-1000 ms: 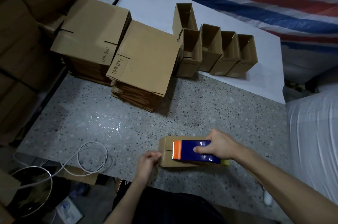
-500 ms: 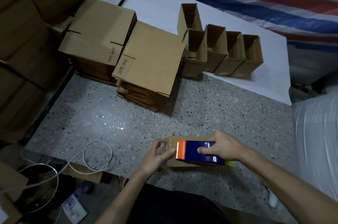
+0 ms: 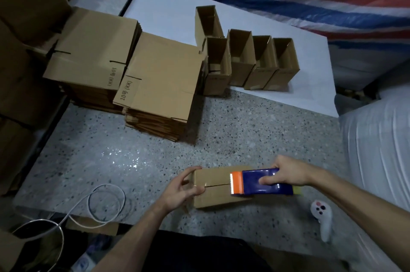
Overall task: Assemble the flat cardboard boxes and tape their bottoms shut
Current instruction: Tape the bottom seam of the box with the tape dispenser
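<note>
Head view, flat boxes printed "10호 (KK)", tape dispenser

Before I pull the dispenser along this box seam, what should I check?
1. Is the box steadied: ok, the left hand grips its left end.
2. Is the tape dispenser held: ok, the right hand grips it on the box.
3. Are the flaps closed: ok, the seam shows only a thin slit.
4. Is the blade over the seam: ok.
5. Is tape stuck down: cannot tell.
</note>
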A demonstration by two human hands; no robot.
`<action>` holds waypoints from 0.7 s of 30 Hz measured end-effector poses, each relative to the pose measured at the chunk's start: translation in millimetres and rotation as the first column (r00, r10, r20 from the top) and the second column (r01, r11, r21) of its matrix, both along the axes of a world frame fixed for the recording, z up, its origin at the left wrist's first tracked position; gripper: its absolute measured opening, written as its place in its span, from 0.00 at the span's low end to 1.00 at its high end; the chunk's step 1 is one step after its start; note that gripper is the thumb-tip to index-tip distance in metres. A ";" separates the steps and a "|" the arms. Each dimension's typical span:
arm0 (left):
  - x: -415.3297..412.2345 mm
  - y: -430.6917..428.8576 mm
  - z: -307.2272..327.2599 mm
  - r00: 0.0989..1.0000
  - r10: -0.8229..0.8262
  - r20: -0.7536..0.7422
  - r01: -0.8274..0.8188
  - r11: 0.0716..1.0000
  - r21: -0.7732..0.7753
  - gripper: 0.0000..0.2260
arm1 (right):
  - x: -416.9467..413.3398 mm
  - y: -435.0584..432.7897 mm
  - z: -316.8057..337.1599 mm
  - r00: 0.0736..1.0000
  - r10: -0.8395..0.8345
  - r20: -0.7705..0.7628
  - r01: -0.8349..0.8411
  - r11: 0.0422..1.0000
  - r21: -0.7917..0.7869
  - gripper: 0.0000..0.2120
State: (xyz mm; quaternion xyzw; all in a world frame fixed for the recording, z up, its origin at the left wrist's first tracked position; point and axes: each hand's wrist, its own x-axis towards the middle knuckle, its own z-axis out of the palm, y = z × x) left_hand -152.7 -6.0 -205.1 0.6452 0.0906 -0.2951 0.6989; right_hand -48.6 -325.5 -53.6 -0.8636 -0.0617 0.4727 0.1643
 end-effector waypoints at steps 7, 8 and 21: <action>-3.0 -1.9 -0.4 0.998 0.066 -0.010 -0.066 0.998 -0.013 0.27 | -1.2 -118.5 6.1 0.984 -0.165 0.073 0.171 0.981 -0.094 0.24; -2.0 -3.0 1.4 0.998 0.063 -0.010 -0.063 0.998 -0.003 0.27 | -2.6 -124.5 3.1 0.982 -0.172 0.071 0.179 0.980 -0.093 0.24; 0.2 -4.8 18.1 0.996 0.056 -0.071 -0.058 0.998 -0.023 0.22 | 20.3 -27.0 -32.0 0.988 0.122 0.093 -0.086 0.943 -0.322 0.26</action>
